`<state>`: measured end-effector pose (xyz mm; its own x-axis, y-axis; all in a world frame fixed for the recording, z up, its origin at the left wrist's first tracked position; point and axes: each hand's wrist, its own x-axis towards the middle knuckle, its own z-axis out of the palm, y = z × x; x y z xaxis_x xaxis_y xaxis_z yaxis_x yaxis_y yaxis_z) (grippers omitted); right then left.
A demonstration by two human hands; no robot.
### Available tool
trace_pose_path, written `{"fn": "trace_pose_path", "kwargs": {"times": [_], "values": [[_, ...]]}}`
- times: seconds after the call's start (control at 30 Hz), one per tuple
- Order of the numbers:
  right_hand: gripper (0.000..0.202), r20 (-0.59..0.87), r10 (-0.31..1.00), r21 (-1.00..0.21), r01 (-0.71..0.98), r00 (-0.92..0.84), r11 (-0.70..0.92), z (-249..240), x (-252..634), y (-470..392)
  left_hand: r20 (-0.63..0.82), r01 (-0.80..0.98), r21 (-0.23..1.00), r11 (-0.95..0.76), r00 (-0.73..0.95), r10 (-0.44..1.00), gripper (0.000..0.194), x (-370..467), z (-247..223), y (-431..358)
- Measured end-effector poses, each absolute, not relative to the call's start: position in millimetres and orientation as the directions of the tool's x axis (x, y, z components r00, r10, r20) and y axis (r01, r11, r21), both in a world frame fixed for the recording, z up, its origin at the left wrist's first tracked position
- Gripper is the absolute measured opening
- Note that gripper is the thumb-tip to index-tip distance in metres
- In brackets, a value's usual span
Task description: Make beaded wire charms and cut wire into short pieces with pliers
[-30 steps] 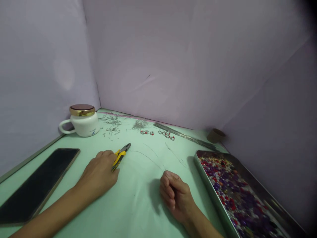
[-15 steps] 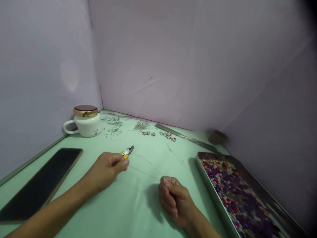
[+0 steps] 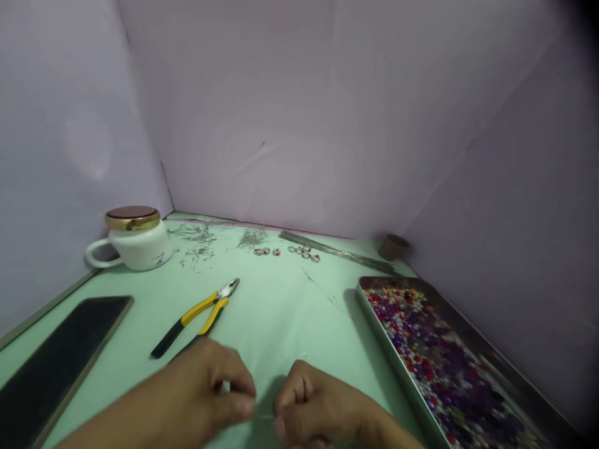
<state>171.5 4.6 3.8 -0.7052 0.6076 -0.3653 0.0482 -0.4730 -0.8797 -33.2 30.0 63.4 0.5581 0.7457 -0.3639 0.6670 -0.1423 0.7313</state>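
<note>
My left hand (image 3: 210, 390) is low in the view, with thumb and forefinger pinched together. Opposite it, my right hand (image 3: 322, 402) is curled, its thumb pressed against the fingers. A faint stretch of thin wire (image 3: 266, 416) shows in the narrow gap between the two hands; its ends are hidden in the fingers. Just beyond my left hand lie yellow-and-black pliers (image 3: 199, 308), jaws pointing away, one handle partly covered by the hand. A tiny white bead (image 3: 304, 354) rests on the green cloth past my right hand.
On the right stands a metal tray (image 3: 390, 355) of mixed beads. A bundle of wires (image 3: 337, 251), several red-and-silver beaded rings (image 3: 304, 251) and wire scraps (image 3: 196, 240) lie at the back. A lidded mug (image 3: 140, 246) and dark phone (image 3: 65, 362) are on the left.
Both hands have come down and closer together, shortening the visible wire between them. My left hand has moved off the pliers, which now show almost whole. The view has shifted slightly.
</note>
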Motion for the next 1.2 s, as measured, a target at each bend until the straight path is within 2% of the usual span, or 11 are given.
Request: {"fn": "trace_pose_path", "kwargs": {"times": [0.07, 0.13, 0.2, 0.27, 0.37, 0.5, 0.7, 0.9, 1.03, 1.2], "values": [[0.020, -0.340, 0.640, -0.890, 0.017, -0.689, -0.455, 1.1, 170.6, 5.5, -0.390, 0.704, 0.708, -0.064, 0.465, 0.795, 0.017, -21.2, 54.2, 17.6], [0.022, -0.332, 0.706, -0.870, -0.087, -0.625, -0.485, -3.0, 167.9, 8.2, -0.406, 0.675, 0.737, -0.014, 0.459, 0.790, 0.018, -14.3, 45.8, 15.8], [0.029, -0.316, 0.794, -0.819, -0.273, -0.520, -0.504, -5.4, 163.8, 11.5, -0.412, 0.607, 0.792, 0.071, 0.445, 0.795, 0.019, -11.1, 40.2, 22.2], [0.039, -0.277, 0.867, -0.772, -0.440, -0.415, -0.458, -5.0, 159.7, 13.9, -0.450, 0.525, 0.822, 0.220, 0.364, 0.816, 0.021, -9.2, 37.0, 30.5], [0.040, -0.238, 0.920, -0.755, -0.536, -0.312, -0.377, -2.5, 154.6, 14.2, -0.494, 0.381, 0.842, 0.381, 0.261, 0.829, 0.028, -6.4, 31.3, 36.1], [0.035, -0.225, 0.941, -0.801, -0.502, -0.253, -0.326, -5.1, 149.4, 11.8, -0.430, 0.273, 0.893, 0.359, 0.276, 0.860, 0.028, -1.8, 18.3, 30.6], [0.029, -0.214, 0.967, -0.867, -0.428, -0.141, -0.255, -9.4, 145.8, 10.7, -0.406, 0.288, 0.901, 0.325, 0.291, 0.866, 0.027, 5.0, 10.6, 24.1], [0.026, -0.216, 0.963, -0.869, -0.418, -0.160, -0.264, -8.1, 146.7, 10.8, -0.400, 0.295, 0.906, 0.304, 0.354, 0.845, 0.029, 5.8, 10.5, 22.7], [0.026, -0.213, 0.957, -0.869, -0.409, -0.194, -0.277, -11.7, 147.4, 11.7, -0.343, 0.162, 0.938, 0.307, 0.315, 0.885, 0.031, 3.3, 7.1, 24.6], [0.023, -0.212, 0.949, -0.919, -0.281, -0.235, -0.275, -12.4, 147.1, 11.8, -0.343, 0.054, 0.938, 0.341, 0.272, 0.899, 0.030, -1.1, 5.4, 28.4]]}}
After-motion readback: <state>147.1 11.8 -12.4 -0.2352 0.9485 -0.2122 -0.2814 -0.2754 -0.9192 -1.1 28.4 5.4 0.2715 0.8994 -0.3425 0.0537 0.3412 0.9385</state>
